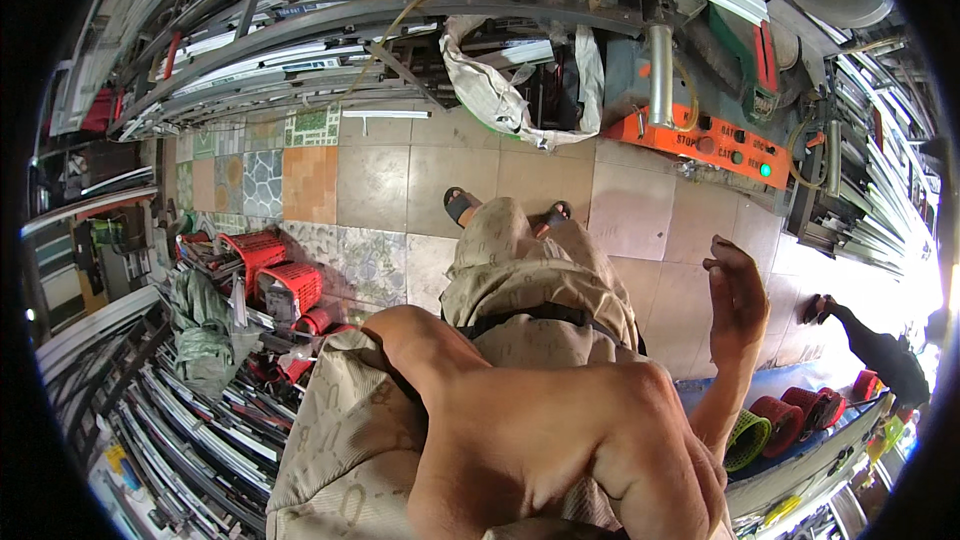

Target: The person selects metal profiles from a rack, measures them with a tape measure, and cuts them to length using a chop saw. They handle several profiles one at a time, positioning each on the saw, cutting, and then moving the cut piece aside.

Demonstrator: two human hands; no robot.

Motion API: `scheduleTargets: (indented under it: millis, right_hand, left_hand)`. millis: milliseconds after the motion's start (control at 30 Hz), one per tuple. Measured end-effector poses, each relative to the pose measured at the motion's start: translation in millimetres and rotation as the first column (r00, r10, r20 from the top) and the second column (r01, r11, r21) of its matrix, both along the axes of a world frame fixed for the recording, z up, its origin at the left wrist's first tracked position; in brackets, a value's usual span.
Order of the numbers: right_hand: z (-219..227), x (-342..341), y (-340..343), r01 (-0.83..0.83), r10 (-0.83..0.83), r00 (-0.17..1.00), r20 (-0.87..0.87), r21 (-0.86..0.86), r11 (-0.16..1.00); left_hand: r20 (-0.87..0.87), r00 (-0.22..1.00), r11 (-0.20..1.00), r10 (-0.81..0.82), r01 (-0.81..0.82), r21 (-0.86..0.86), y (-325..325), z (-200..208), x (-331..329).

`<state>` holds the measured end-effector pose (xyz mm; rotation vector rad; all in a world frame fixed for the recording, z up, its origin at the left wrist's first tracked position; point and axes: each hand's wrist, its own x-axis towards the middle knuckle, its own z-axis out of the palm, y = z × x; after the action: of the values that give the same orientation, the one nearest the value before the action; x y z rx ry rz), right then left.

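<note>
My left hand (650, 450) is bent in front of my chest, very close to the camera. Its forearm crosses from the patterned beige sleeve (345, 440) toward the right. The back of the hand faces up and its fingers are hidden, so any hold is out of sight. To the right, my right hand (738, 305) is raised beside my body, its fingers loosely bent and nothing seen in them. Part of the right forearm (722, 410) disappears behind the left hand. Below are my beige trousers (500, 230) and a dark sandal (459, 206) on the tiled floor.
Ahead stands a machine with an orange control panel (700, 145) and lit green button, beside a white sack (490, 90). Racks of metal profiles (300, 70) line the shop. Red baskets (290, 285) sit at left. At right are red containers (780, 425) and a dark-clothed person (880, 355).
</note>
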<state>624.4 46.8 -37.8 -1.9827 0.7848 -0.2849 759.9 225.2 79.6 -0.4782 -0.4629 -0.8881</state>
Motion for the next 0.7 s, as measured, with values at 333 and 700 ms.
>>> scheduleTargets:
  millis: [333,700]
  right_hand:
    - [2,3,10,-0.041,0.041,0.999,-0.006,-0.016,0.999]
    - [13,3,6,-0.032,0.032,0.999,-0.022,-0.015,0.999]
  left_hand:
    - [0.084,0.955,0.959,-0.284,0.284,0.009,20,2,17]
    - [0.868,0.493,0.909,0.065,-0.387,0.152,27,10,68]
